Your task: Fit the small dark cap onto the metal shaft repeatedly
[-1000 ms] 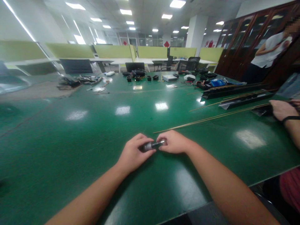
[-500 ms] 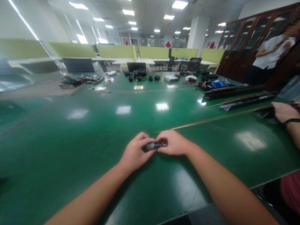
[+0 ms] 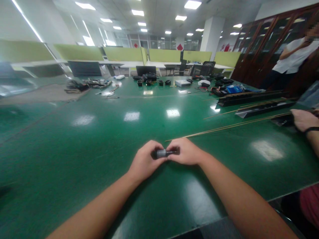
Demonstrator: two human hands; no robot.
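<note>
Just above the green tabletop (image 3: 104,132), my two hands meet around a small grey-and-black cylinder (image 3: 161,153) with a narrower dark end pointing right. Its exact kind does not show. My left hand (image 3: 147,161) is closed around the thicker grey part, thumb below and fingers above. Fingers of my right hand (image 3: 185,152) are curled about the narrow right end, and its tip lies partly hidden in them. The fingertips of both hands nearly touch. Right behind my right hand ends a pair of thin brass-coloured rods (image 3: 219,128) lying on the table.
Black channel-shaped profiles (image 3: 264,109) with more rods lie at the right. Another person's hand (image 3: 304,119) rests on one. Small black parts (image 3: 164,82), a silver box (image 3: 183,83) and a blue item (image 3: 234,89) stand along the far side. A person in white (image 3: 296,56) stands by the cabinets.
The cylinder has turned slightly in my hands and lies more level. My left fingers have shifted, with the fingertips closer to my right hand. The standing person has moved a little to the right.
</note>
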